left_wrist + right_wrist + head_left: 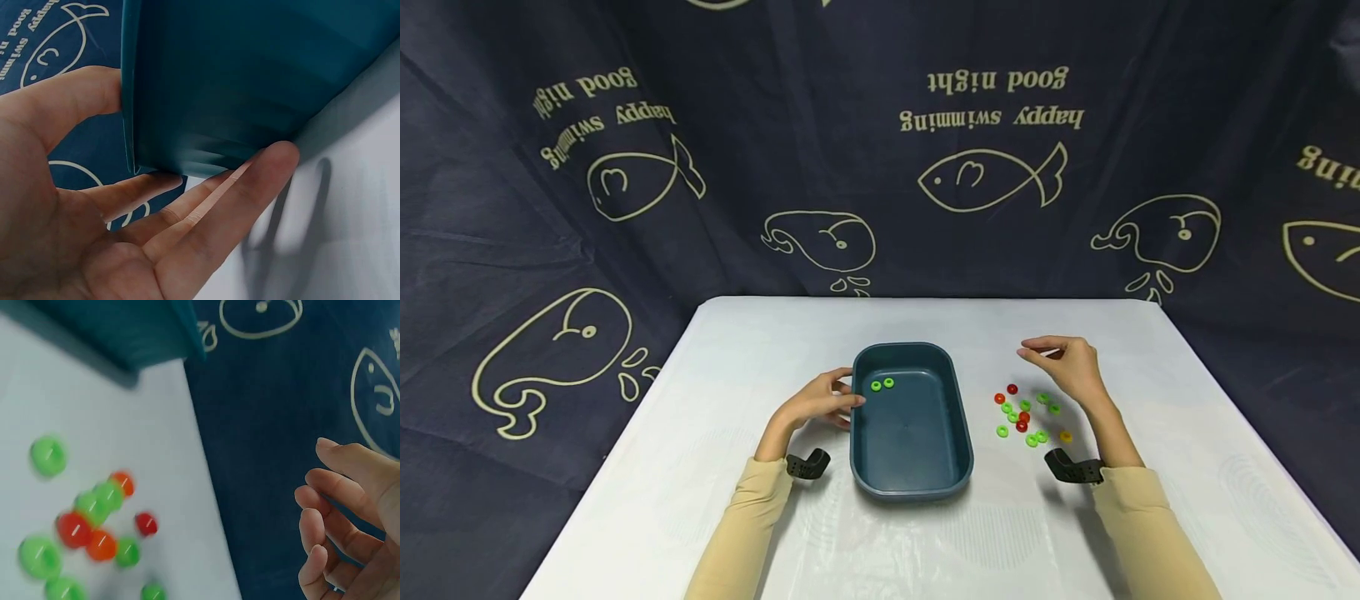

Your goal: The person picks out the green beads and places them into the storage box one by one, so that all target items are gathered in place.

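Observation:
A dark teal plastic tray [910,450] stands on the white table, with two small green rings [882,384] lying near its far left corner. My left hand [820,400] holds the tray's left side. Its thumb [81,94] hooks over the rim, while the other fingers [237,206] lie along the outer wall. To the right of the tray, my right hand [1071,367] hovers above the table, behind a scatter of small glossy rings [1022,417] in green, red and orange. Its fingers [340,487] bend loosely, and nothing shows between them and the thumb.
One yellow-orange ring [1066,436] lies at the right side of the scatter, near the right wrist's black strap [1075,468]. A dark blue cloth [880,167] with fish and whale drawings hangs behind the white table [700,500].

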The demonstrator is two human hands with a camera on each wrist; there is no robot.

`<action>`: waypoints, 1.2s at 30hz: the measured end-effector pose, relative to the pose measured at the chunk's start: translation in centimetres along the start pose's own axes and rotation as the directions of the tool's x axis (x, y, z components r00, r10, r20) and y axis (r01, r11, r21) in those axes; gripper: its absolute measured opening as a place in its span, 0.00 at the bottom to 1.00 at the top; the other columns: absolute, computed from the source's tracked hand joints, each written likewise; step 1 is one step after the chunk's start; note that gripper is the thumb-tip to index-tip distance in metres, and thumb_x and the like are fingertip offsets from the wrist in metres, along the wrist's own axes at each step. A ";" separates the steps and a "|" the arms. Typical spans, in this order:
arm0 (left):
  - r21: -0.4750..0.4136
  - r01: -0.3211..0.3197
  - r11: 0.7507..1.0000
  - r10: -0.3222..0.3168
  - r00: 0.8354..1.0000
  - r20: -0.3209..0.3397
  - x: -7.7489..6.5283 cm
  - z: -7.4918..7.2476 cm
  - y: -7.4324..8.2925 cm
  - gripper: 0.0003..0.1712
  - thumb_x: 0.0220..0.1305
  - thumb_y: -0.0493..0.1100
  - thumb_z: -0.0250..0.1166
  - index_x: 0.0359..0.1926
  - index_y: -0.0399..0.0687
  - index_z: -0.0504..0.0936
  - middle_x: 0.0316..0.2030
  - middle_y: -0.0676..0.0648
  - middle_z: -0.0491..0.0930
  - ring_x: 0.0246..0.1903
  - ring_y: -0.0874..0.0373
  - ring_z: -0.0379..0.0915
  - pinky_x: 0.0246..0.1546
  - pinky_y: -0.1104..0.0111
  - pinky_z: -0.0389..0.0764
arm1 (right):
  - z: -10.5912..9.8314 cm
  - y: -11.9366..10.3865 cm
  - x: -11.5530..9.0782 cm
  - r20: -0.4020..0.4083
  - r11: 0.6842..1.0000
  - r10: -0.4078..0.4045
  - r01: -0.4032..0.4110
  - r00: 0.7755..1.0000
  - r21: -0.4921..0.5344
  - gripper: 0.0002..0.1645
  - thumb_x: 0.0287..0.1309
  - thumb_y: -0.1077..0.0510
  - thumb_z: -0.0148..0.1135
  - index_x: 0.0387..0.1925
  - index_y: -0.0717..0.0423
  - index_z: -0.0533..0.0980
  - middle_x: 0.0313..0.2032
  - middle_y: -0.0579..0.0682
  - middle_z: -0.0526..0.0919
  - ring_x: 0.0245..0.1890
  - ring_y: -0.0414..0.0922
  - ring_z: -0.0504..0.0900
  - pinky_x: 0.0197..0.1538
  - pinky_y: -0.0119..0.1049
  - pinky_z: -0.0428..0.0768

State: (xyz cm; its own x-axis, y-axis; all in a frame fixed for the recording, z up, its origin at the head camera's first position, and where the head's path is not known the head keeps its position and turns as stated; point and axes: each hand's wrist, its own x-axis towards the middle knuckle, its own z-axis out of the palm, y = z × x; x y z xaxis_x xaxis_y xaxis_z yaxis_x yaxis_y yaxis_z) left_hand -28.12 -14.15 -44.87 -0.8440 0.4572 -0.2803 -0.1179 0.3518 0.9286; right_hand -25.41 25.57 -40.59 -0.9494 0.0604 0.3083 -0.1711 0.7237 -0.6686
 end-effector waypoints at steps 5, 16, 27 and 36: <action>0.004 0.003 1.000 -0.003 1.000 -0.003 0.1 0.0 -0.1 0.44 0.58 0.41 0.65 0.71 0.39 0.53 0.51 0.33 0.72 0.36 0.53 0.82 0.36 0.56 0.87 | -0.3 2.2 -1.3 -0.006 0.998 0.061 -0.061 0.998 -0.020 0.19 0.54 0.48 0.66 0.41 0.57 0.84 0.41 0.58 0.86 0.27 0.26 0.77 0.29 0.20 0.76; 0.015 -0.002 1.000 0.002 1.000 0.000 -0.2 0.0 0.3 0.44 0.58 0.41 0.64 0.71 0.38 0.52 0.50 0.33 0.72 0.36 0.52 0.81 0.36 0.57 0.88 | -0.4 4.8 -3.1 0.016 0.990 0.139 -0.139 0.990 -0.010 0.20 0.54 0.47 0.66 0.41 0.58 0.84 0.42 0.60 0.85 0.27 0.22 0.74 0.29 0.20 0.74; 0.028 -0.017 0.999 0.017 1.000 0.007 0.0 -0.1 0.2 0.43 0.59 0.41 0.64 0.71 0.39 0.53 0.51 0.32 0.73 0.38 0.50 0.82 0.36 0.56 0.87 | 0.2 6.8 -4.4 0.053 0.987 0.157 -0.156 0.986 -0.028 0.20 0.55 0.50 0.66 0.41 0.63 0.83 0.39 0.62 0.85 0.26 0.27 0.78 0.22 0.26 0.77; 0.029 -0.014 0.999 0.014 1.000 0.005 0.0 0.0 0.1 0.44 0.59 0.41 0.64 0.71 0.39 0.52 0.51 0.32 0.72 0.39 0.48 0.82 0.36 0.55 0.87 | 0.6 7.8 -5.3 0.118 0.986 0.165 -0.160 0.979 -0.053 0.21 0.52 0.49 0.68 0.41 0.60 0.83 0.37 0.59 0.86 0.32 0.39 0.82 0.31 0.24 0.76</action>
State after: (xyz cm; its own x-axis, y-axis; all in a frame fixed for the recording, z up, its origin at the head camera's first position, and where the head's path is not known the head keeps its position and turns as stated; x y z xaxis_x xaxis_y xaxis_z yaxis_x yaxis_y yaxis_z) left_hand -28.15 -14.17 -44.78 -0.8431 0.4661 -0.2682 -0.0906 0.3686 0.9252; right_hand -21.86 30.49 -47.89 -0.9889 0.0975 0.1117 -0.0029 0.7402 -0.6724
